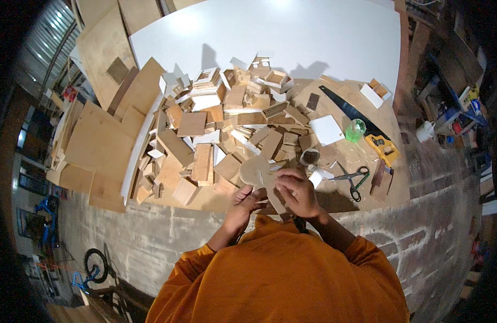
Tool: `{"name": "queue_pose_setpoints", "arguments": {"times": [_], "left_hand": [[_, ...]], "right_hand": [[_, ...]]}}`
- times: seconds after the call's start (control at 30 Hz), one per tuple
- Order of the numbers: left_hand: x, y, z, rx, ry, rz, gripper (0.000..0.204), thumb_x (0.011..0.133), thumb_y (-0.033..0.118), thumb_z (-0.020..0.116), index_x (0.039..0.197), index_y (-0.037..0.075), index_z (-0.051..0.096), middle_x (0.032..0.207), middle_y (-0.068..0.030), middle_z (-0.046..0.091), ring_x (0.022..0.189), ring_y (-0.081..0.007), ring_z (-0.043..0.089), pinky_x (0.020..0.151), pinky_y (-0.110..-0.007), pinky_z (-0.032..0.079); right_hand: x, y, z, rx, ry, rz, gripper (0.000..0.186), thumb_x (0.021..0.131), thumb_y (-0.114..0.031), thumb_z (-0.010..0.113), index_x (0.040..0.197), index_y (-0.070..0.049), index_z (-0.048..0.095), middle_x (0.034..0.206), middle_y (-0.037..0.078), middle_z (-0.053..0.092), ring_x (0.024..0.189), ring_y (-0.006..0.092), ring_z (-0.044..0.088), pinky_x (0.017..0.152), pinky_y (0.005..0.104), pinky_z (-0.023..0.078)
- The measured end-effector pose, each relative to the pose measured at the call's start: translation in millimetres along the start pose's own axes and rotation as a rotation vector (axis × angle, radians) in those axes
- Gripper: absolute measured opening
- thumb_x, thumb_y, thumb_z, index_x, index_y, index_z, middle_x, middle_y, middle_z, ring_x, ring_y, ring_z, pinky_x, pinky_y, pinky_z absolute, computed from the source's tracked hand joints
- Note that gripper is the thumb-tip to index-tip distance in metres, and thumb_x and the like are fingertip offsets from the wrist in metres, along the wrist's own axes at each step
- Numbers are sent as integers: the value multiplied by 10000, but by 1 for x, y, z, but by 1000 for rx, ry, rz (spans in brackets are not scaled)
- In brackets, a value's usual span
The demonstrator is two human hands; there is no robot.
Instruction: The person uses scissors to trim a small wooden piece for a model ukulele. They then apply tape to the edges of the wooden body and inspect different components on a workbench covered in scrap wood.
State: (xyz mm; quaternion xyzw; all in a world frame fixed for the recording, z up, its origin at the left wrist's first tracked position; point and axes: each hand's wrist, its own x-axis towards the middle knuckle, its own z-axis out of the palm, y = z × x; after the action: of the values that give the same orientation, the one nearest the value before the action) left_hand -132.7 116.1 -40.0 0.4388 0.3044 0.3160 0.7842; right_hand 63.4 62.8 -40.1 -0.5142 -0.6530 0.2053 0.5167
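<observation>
Head view looks straight down over orange sleeves [280, 274] to both hands, which meet just above the concrete floor [151, 237]. Left hand [245, 200] cups the underside of a thin wooden cutout [257, 171] with a rounded head and a narrower stem, fingers curled beneath it. Right hand [296, 191] lies over the stem, fingers closed down on it in a pinch. The cutout looks like light, stiff plywood, likely brittle at the narrow neck, so the broad stem is the safer place to grip, edges between thumb and fingers. Just beside the right hand lie scissors [355, 177] and a small round tin [309, 156]. Beyond spreads a heap of wood offcuts [221, 134], a green cup [355, 130], a handsaw [361, 125], then a large white board [291, 37].
</observation>
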Motion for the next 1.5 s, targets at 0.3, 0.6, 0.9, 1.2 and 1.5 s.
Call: {"name": "queue_pose_setpoints", "arguments": {"times": [0.3,0.6,0.9,1.2,1.5], "left_hand": [[4,23,25,345,-83,7,133,949,104,468,959,12,564,856,-61,640,698,-114,602,632,-263,489],[22,34,23,1062,-107,384,173,771,3,492,917,-37,574,649,-170,548,640,-233,608,584,-350,450],[25,32,38,-211,-245,-356,509,888,207,593,1297,-35,412,986,-135,643,747,-218,601,727,-295,492],[36,14,54,1025,49,285,671,680,232,799,1245,-4,524,900,-171,682,848,-210,680,754,-307,525],[43,2,74,1249,128,169,851,696,347,791,1382,64,374,892,-159,676,833,-245,676,753,-334,523]], "right_hand": [[11,-11,7,374,267,295,722,653,-207,841,1238,-47,451,1086,115,548,896,216,558,756,334,480],[14,14,-14,511,179,358,293,792,-141,722,993,11,572,812,26,593,754,95,579,660,244,483],[16,26,-41,787,38,418,160,898,-114,605,962,32,601,856,36,622,741,89,609,664,234,505],[5,44,-88,587,-59,651,388,912,-135,583,1275,-18,513,993,12,611,850,62,556,747,224,492],[-1,66,-93,359,-314,549,324,833,-284,681,990,-3,640,752,48,657,654,107,602,611,268,493]]}}
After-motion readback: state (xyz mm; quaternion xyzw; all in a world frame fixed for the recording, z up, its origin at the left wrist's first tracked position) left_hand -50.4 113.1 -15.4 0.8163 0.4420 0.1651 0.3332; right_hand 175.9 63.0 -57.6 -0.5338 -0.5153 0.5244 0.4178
